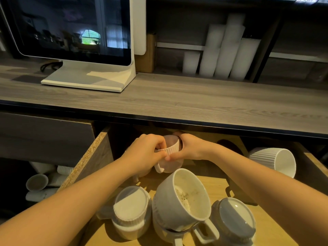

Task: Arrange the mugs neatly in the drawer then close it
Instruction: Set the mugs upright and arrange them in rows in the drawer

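A small ribbed white mug point(171, 151) was held over the back of the open drawer point(218, 185), gripped from both sides. The left hand point(147, 153) had its fingers point(162, 145) curled shut over the mug's left rim, and the right hand point(192, 148) wrapped its right wall, thumbs meeting at the near side. The mug's handle point(159, 168) hung toward the person, just below the fingers. Whether its base touched the drawer floor could not be told.

Nearer the person than the fingers, a large tilted mug point(184, 197) leaned on another beneath it, stained inside, between an upturned mug point(131, 210) to the left and a second upturned mug point(234, 219) to the right. Well off to the right of the fingers, a ribbed mug point(273, 161) lay on its side.

To do this step well, the person would likely set the held mug down level at the back, handle turned in line with its neighbours, and release only once it sat steady. The leaning mug looked apt to topple if jostled.

Above the fingers ran the wooden worktop point(177, 100), carrying a monitor point(74, 32).
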A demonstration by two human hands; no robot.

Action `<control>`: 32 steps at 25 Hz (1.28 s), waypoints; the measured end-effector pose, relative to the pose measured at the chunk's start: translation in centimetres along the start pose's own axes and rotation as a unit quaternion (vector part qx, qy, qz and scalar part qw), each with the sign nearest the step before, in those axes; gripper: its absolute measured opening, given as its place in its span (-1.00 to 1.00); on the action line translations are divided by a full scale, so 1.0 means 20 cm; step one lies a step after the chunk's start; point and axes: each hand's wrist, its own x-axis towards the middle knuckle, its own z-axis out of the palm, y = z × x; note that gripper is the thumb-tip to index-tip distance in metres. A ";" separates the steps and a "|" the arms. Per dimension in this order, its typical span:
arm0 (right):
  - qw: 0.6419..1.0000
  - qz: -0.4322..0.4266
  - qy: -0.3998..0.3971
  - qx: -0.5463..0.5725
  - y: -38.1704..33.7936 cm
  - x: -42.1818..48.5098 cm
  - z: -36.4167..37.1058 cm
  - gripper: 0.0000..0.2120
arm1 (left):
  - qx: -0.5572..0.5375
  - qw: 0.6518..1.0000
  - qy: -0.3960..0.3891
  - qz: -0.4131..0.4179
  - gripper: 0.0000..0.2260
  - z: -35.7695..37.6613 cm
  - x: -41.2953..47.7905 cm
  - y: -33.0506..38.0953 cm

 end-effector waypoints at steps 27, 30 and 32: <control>0.996 -0.005 -0.087 0.006 0.19 0.01 0.06 -0.41 | 0.190 0.965 -0.138 -0.122 -0.54 -0.03 0.04 -0.28; 0.996 0.004 -0.085 -0.013 0.22 0.02 0.06 -0.38 | 0.188 0.965 -0.139 -0.120 -0.56 -0.02 0.03 -0.28; 0.996 0.002 -0.086 -0.025 0.22 0.02 0.06 -0.40 | 0.192 0.964 -0.140 -0.121 -0.57 -0.01 0.03 -0.28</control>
